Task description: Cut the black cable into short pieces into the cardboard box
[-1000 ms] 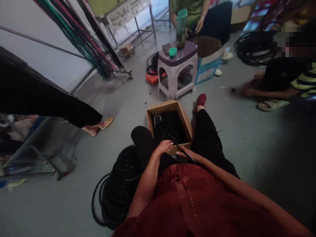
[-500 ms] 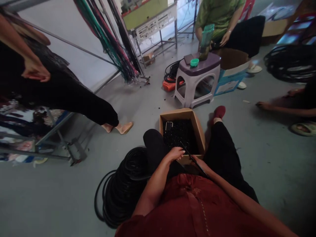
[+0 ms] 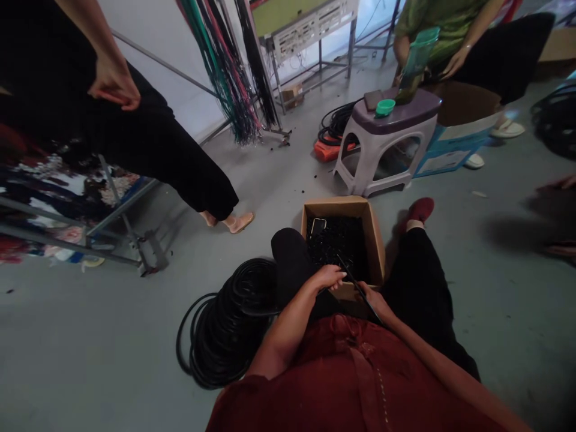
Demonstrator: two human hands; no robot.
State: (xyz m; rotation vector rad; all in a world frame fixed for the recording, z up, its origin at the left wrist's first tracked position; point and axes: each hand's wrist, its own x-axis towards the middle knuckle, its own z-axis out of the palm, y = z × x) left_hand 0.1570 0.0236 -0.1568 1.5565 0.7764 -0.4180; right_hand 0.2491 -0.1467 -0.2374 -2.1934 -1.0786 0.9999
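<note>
Two hands in view on my feed, both low over the near edge of the box. Left hand (image 3: 328, 278) is loosely curled, resting by the box rim; I can't tell if it's gripping anything. Right hand (image 3: 371, 295) is closed around a thin black rod (image 3: 359, 290), whose tip points into the box. Box (image 3: 342, 206) is cardboard, open, on the floor between the person's knees, and is filled with small black pieces (image 3: 335, 249). A phone (image 3: 317, 227) lies on top of them, near the far corner. Black cable coil (image 3: 225, 330) sits on the floor just left of the person's leg.

Ahead is a lilac stool (image 3: 389, 144) with a green bottle (image 3: 416, 63), a green cap (image 3: 386, 107) and a dark phone (image 3: 372, 99) on it. Behind it, a seated co-worker (image 3: 450, 33) in a green top, beside a blue carton (image 3: 452, 150). A standing co-worker's leg (image 3: 171, 162) is at left, and another person's hand (image 3: 558, 183) is at the right edge, blurred. Wire bundles (image 3: 225, 72) hang behind.
</note>
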